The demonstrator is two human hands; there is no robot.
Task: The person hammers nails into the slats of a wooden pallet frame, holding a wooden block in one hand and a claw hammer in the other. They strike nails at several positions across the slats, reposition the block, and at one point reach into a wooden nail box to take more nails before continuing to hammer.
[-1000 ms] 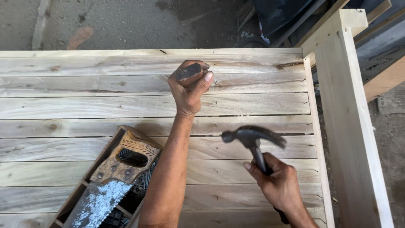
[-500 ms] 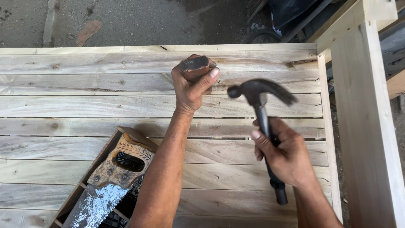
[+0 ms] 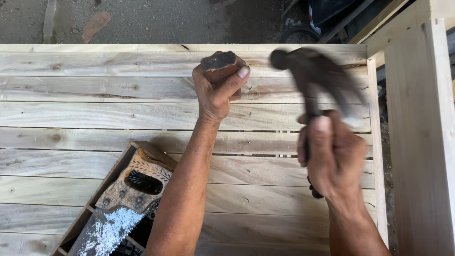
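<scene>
View from above of a person's two bare arms working over a surface of pale wooden slats [image 3: 95, 114] laid side by side with thin gaps between them. The left hand [image 3: 218, 92] is clenched around a small dark reddish-brown block [image 3: 219, 64], thumb pressed along its right side, holding it upright against one of the far slats. The right hand [image 3: 334, 154] is wrapped tight around the handle of a hammer [image 3: 308, 71]; the dark hammer head is blurred and sits raised just to the right of the block, near it but not touching.

At lower left, beside the left forearm, a handsaw [image 3: 125, 196] with a worn carved wooden handle and a rusty, white-flecked blade lies in a shallow wooden tray [image 3: 118, 163] resting on the slats. A thick upright wooden post [image 3: 419, 142] stands at the right edge. Bare dirt ground [image 3: 142, 21] shows beyond the far edge of the slats.
</scene>
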